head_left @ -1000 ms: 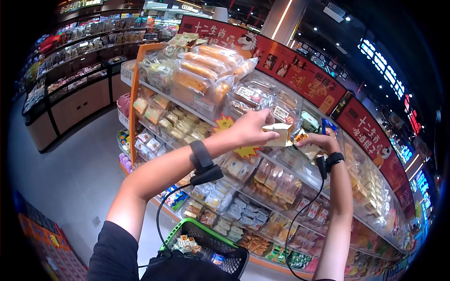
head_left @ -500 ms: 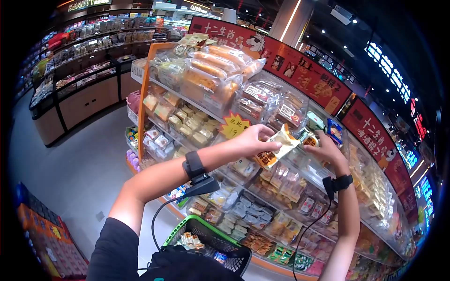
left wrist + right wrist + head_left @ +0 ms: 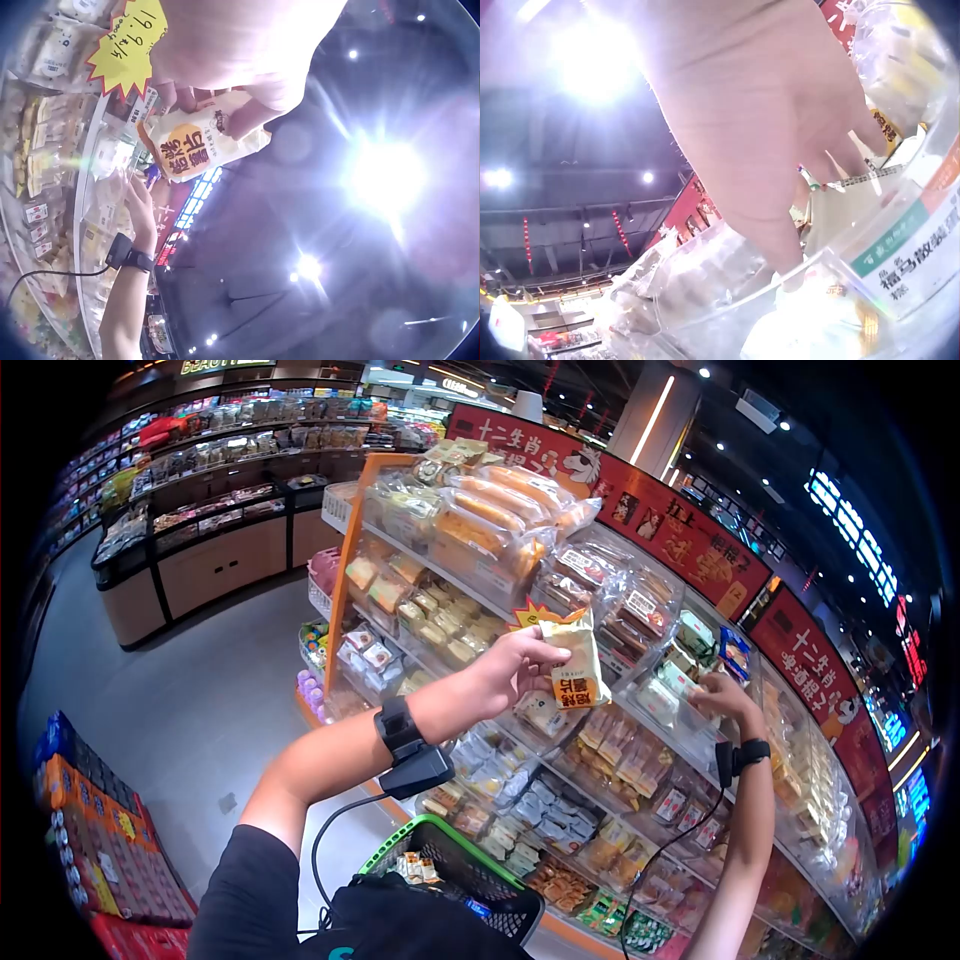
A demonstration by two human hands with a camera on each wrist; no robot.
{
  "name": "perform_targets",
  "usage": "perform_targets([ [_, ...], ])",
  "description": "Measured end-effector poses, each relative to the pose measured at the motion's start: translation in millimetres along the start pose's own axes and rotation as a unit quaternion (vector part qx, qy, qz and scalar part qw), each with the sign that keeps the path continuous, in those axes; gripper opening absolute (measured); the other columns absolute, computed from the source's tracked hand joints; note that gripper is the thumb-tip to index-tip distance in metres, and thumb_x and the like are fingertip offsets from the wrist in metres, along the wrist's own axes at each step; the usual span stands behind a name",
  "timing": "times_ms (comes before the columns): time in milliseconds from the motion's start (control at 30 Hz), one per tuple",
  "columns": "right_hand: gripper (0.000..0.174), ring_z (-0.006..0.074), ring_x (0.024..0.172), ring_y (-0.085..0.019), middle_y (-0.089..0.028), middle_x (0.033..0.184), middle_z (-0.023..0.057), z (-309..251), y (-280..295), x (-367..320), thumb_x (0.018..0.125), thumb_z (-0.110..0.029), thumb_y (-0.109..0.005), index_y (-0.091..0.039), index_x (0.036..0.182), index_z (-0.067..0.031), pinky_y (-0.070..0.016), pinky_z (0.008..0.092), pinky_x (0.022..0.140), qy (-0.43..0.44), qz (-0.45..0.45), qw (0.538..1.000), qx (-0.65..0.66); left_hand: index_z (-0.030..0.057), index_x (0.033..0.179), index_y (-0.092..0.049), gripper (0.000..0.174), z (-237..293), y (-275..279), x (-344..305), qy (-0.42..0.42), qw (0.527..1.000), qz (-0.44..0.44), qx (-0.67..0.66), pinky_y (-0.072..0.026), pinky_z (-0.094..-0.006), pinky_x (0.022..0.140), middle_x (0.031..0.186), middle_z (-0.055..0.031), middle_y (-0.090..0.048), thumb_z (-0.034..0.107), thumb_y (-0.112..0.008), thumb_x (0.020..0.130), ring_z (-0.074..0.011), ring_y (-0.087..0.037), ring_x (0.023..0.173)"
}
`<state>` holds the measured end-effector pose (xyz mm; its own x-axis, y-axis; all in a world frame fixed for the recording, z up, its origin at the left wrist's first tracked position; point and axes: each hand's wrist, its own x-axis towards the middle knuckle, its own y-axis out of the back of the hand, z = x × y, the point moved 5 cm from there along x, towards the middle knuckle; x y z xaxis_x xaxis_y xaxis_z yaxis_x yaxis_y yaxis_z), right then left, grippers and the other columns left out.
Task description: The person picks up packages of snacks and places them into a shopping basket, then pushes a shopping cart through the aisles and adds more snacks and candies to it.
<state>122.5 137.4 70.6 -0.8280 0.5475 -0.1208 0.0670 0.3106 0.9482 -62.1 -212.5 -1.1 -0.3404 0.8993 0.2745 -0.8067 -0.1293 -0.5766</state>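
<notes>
My left hand point(image 3: 512, 670) pinches a cream snack packet point(image 3: 575, 660) with orange and dark lettering, upright in front of the shelf; the left wrist view shows the thumb across the packet point(image 3: 199, 142). My right hand point(image 3: 728, 698) reaches into a clear bin at the upper right of the shelf. In the right wrist view the fingers of that hand point(image 3: 757, 112) point down among wrapped packets behind the clear bin wall, which bears a label point(image 3: 907, 255). Whether those fingers grip a packet is hidden.
A green-rimmed black basket point(image 3: 435, 830) with packets inside is below, by my body. Bagged long breads point(image 3: 500, 500) top the tiered shelf point(image 3: 350, 570). A counter point(image 3: 220, 565) stands at the left, stacked goods point(image 3: 110, 830) at the lower left.
The left hand has moved away from the right hand with the packet, now held upright with its lettering showing. The right hand has shifted toward the bin; the packet near its fingers no longer shows.
</notes>
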Motion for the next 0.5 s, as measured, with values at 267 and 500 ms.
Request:
perform_targets([
  [267, 0.053, 0.0158, 0.105, -0.055, -0.058, 0.115, 0.0099, -148.5, -21.7, -79.7, 0.079, -0.031, -0.071, -0.052, 0.118, 0.0000, -0.0439, 0.0310, 0.092, 0.256, 0.118, 0.915, 0.288, 0.0035, 0.126, -0.045, 0.055, -11.1, -1.1, -30.1, -0.047, 0.998, -0.016, -0.041, -0.0443, -0.0362, 0.096, 0.123, -0.0083, -0.054, -0.004, -0.062, 0.074, -0.0203, -0.053, 0.113],
  [500, 0.056, 0.0243, 0.106, -0.059, -0.061, 0.111, 0.0183, -236.2, -69.0, -142.2, 0.073, -0.020, -0.075, -0.049, 0.118, 0.0020, -0.0449, 0.0341, 0.091, 0.386, 0.135, 0.905, 0.120, 0.0044, 0.126, -0.040, 0.064, -7.0, -15.8, -46.4, -0.138, 0.985, 0.016, 0.104, -0.0464, -0.0338, 0.093, 0.119, -0.0065, -0.054, -0.009, -0.068, 0.069, -0.0173, -0.053, 0.112],
])
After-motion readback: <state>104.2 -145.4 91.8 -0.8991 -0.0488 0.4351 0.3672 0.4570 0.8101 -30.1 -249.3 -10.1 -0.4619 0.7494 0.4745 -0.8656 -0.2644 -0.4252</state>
